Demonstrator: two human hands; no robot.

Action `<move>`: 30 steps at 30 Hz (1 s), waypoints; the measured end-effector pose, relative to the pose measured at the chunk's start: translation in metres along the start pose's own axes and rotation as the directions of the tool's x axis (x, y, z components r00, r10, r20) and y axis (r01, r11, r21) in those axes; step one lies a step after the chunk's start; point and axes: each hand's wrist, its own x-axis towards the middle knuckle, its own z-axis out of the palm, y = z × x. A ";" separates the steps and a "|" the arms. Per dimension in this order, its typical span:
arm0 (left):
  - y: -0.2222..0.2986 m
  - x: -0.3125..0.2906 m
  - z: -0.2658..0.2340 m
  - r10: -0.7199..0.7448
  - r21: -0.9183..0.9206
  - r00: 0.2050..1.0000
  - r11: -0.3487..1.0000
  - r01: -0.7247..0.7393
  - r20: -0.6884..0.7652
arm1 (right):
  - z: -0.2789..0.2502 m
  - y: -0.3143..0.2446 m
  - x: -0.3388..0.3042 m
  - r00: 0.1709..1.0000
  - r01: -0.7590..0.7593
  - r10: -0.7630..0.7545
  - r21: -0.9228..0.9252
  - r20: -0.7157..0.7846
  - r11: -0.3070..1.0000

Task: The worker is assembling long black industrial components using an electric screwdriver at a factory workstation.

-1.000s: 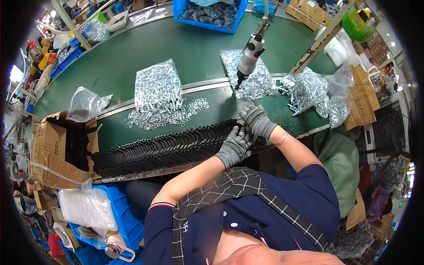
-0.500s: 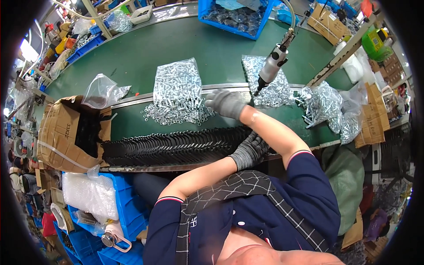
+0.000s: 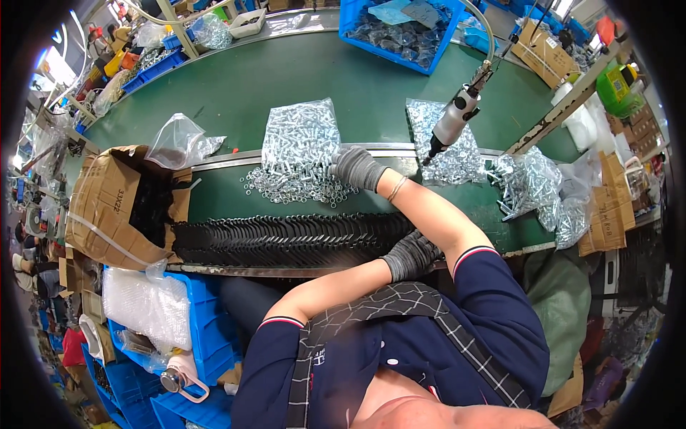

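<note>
My right hand (image 3: pixel 359 169), in a grey knit glove, reaches across to the lower right edge of a clear bag of silver bolts (image 3: pixel 301 132). Its fingertips are bent in by the bolts, and what they pinch, if anything, is too small to make out. Loose silver nuts or washers (image 3: pixel 296 187) lie heaped just below the bag. Nearer to me, a long row of black curved parts (image 3: pixel 286 239) stands packed side by side along the table edge. My left hand (image 3: pixel 413 256), gloved too, is at the right end of this row, its fingers partly hidden under my right forearm.
A pneumatic screwdriver (image 3: pixel 454 121) hangs over a second bolt bag (image 3: pixel 468 157). More bagged bolts (image 3: pixel 529 179) lie to the right. An open cardboard box (image 3: pixel 107 207) stands left, a blue crate (image 3: pixel 400 36) at the back. Blue bins (image 3: pixel 214 329) sit below the table's left side.
My right hand has drawn closer to the bolt bag, and its fingers are more curled. The whole view has shifted slightly. My left hand stays by the row's right end.
</note>
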 end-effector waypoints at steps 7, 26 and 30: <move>0.003 0.001 -0.005 -0.013 0.073 0.999 0.997 0.009 0.049 | -0.007 0.012 -0.014 0.975 0.132 -0.126 0.019 -0.183 0.991; 0.002 -0.007 -0.007 -0.022 0.242 0.983 0.970 -0.023 0.184 | -0.015 0.025 -0.105 0.959 -0.186 0.162 0.084 0.230 0.979; -0.002 -0.010 -0.005 0.012 0.248 0.994 0.968 -0.039 0.110 | -0.008 0.018 -0.090 0.895 -0.205 0.199 -0.028 0.398 0.978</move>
